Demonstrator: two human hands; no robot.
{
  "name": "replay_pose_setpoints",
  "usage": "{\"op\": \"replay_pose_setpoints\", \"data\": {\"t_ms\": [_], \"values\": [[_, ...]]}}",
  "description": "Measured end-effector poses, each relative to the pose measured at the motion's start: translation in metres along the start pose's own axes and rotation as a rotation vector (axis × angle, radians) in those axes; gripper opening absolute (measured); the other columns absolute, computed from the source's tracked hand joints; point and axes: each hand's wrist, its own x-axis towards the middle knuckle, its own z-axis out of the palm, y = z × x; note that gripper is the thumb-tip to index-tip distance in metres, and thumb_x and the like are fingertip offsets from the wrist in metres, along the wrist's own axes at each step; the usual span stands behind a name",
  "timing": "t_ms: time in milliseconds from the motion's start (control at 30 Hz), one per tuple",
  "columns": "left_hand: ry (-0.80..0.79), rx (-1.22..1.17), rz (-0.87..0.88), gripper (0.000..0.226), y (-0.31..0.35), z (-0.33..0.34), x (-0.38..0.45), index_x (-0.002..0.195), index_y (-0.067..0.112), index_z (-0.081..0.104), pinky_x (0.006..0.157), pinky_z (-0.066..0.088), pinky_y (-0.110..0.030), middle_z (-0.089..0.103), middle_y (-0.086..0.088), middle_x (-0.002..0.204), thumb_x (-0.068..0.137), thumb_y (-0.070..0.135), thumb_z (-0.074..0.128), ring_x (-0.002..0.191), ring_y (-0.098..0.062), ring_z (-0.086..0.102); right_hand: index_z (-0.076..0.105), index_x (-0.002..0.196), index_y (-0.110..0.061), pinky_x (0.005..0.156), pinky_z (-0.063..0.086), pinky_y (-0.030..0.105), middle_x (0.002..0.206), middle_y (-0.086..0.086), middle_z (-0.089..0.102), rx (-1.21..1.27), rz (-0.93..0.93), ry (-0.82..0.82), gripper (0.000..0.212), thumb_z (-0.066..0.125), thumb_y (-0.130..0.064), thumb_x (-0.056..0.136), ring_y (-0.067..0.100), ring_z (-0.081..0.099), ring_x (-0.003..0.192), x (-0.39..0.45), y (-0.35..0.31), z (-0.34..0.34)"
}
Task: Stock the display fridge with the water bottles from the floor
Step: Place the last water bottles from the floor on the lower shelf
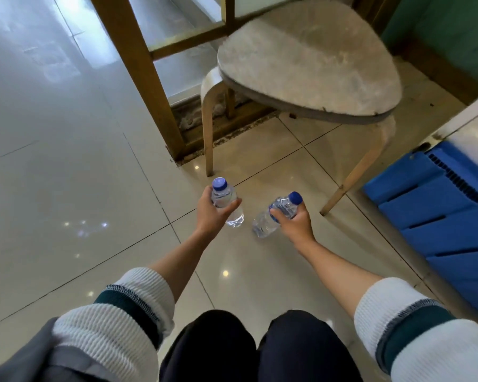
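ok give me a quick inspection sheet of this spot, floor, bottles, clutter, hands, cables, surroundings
surface: glossy tiled floor, light reflections on it
job's things: two clear blue-capped bottles, left bottle upright, right bottle tilted
clutter: nothing seen
grippers: left hand grips the left bottle; right hand grips the right bottle
cables: nothing seen
surroundings: padded chair, wooden frame, blue louvred panel at right

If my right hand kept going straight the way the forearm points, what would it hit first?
Probably the chair's front leg, just past the right hand and the tilted water bottle it grips. Depth is unclear, so it might pass the leg and reach bare floor tiles under the seat.
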Motion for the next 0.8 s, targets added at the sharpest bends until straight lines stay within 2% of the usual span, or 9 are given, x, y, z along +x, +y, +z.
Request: {"op": "replay_pose_setpoints", "data": {"t_ms": [100,200,300,400,500,567,633,700,800], "values": [[-0.036,-0.021,0.010,0.051,0.074,-0.027,-0.030,0.119,0.016,0.054,0.071,0.053,-0.013,0.067,0.003,0.104,0.076,0.026,0.081,0.089,-0.003,0.067,0.051,0.118,-0.020,0.088,0.045,0.029,0.106,-0.002,0.063,0.036,0.030,-0.031,0.044,0.074,-0.019,0.081,0.017,0.060,0.101,-0.041,-0.061,-0.020],[-0.054,0.006,0.034,0.046,0.144,-0.051,-0.062,0.115,0.017,0.056,0.074,0.056,-0.021,0.068,0.002,0.101,0.078,0.029,0.079,0.088,-0.007,0.067,0.049,0.125,-0.021,0.098,0.049,0.041,0.114,0.003,0.064,0.077,0.032,-0.024,0.052,0.075,-0.023,0.079,0.018,0.062,0.106,-0.085,-0.119,-0.047],[-0.063,-0.006,0.028,0.043,0.214,-0.072,-0.100,0.115,0.013,0.057,0.076,0.059,-0.028,0.068,-0.003,0.101,0.080,0.030,0.077,0.089,-0.016,0.069,0.047,0.125,-0.026,0.094,0.052,0.048,0.111,0.000,0.064,0.140,0.038,0.013,0.053,0.072,-0.033,0.078,0.017,0.063,0.103,-0.133,-0.178,-0.079],[-0.045,-0.044,-0.011,0.034,0.287,-0.085,-0.144,0.110,0.014,0.058,0.070,0.058,-0.024,0.068,-0.004,0.098,0.082,0.026,0.074,0.085,-0.014,0.069,0.042,0.126,-0.034,0.091,0.053,0.051,0.115,0.001,0.063,0.201,0.073,0.075,0.059,0.069,-0.044,0.074,0.019,0.065,0.103,-0.182,-0.234,-0.120],[-0.037,-0.092,-0.020,0.024,0.359,-0.088,-0.186,0.101,0.028,0.058,0.071,0.057,-0.024,0.068,0.000,0.094,0.083,0.022,0.074,0.080,-0.010,0.069,0.041,0.125,-0.026,0.089,0.055,0.048,0.116,0.005,0.063,0.227,0.082,0.120,0.055,0.067,-0.043,0.079,0.020,0.066,0.099,-0.229,-0.292,-0.162],[-0.070,-0.120,-0.023,0.024,0.414,-0.088,-0.211,0.100,0.028,0.059,0.071,0.057,-0.025,0.068,-0.001,0.094,0.083,0.020,0.074,0.081,-0.012,0.069,0.041,0.125,-0.017,0.081,0.056,0.038,0.116,0.009,0.061,0.242,0.061,0.174,0.046,0.063,-0.032,0.088,0.019,0.065,0.096,-0.260,-0.335,-0.195],[-0.100,-0.141,-0.007,0.023,0.461,-0.084,-0.229,0.099,0.027,0.061,0.070,0.057,-0.024,0.069,-0.002,0.093,0.081,0.020,0.076,0.081,-0.013,0.070,0.040,0.127,-0.012,0.076,0.053,0.030,0.118,0.010,0.060,0.260,0.016,0.215,0.046,0.061,-0.031,0.091,0.025,0.063,0.101,-0.284,-0.373,-0.225],[-0.136,-0.168,0.015,0.023,0.514,-0.075,-0.245,0.098,0.026,0.063,0.069,0.056,-0.022,0.070,0.000,0.092,0.080,0.022,0.077,0.081,-0.011,0.070,0.043,0.128,-0.016,0.079,0.053,0.029,0.120,0.009,0.060,0.304,-0.055,0.282,0.047,0.062,-0.034,0.089,0.025,0.062,0.106,-0.310,-0.416,-0.258],[-0.154,-0.251,0.014,0.021,0.579,-0.058,-0.267,0.096,0.026,0.062,0.068,0.054,-0.026,0.069,0.000,0.090,0.081,0.023,0.076,0.079,-0.013,0.070,0.049,0.113,-0.032,0.087,0.054,0.038,0.110,0.000,0.063,0.398,-0.161,0.415,0.028,0.064,-0.031,0.088,0.017,0.064,0.099,-0.346,-0.466,-0.305]]}}
